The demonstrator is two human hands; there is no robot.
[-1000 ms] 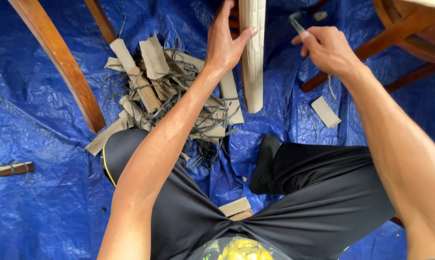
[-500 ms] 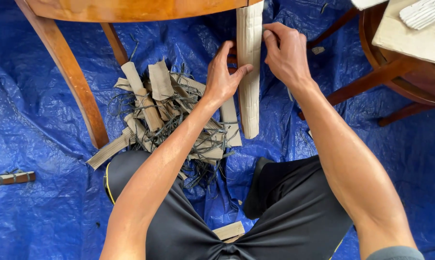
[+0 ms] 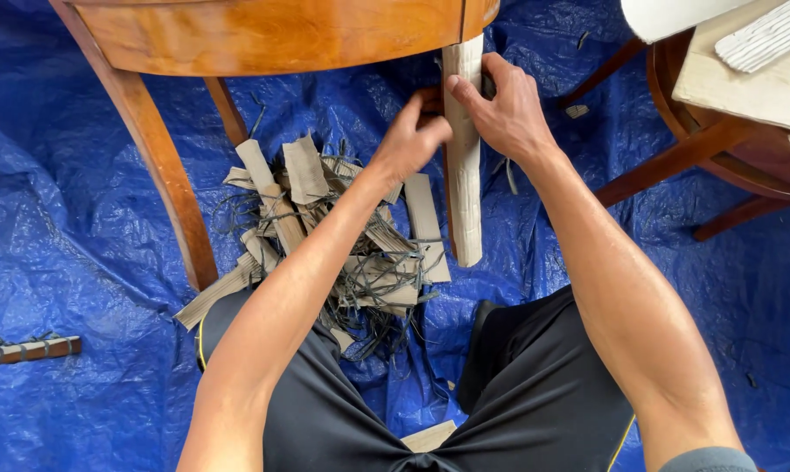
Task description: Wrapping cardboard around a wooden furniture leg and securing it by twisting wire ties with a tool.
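Note:
A wooden table leg wrapped in tan cardboard [image 3: 467, 210] stands upright under a rounded wooden tabletop [image 3: 272, 35]. My left hand [image 3: 410, 140] grips the left side of the wrapped leg near its top. My right hand [image 3: 501, 109] clasps the same wrapped leg from the right, fingers curled over the cardboard. Both hands sit just below the tabletop edge.
A pile of torn cardboard strips and dark plastic straps [image 3: 334, 236] lies on the blue tarp [image 3: 80, 245]. A bare curved wooden leg [image 3: 163, 166] stands at left. Another wooden table [image 3: 727, 114] with cardboard on top is at right. My black-clad legs [image 3: 517, 393] rest below.
My right hand, which held a strap off to the right, has moved left onto the wrapped leg. The view tilted up, showing the tabletop.

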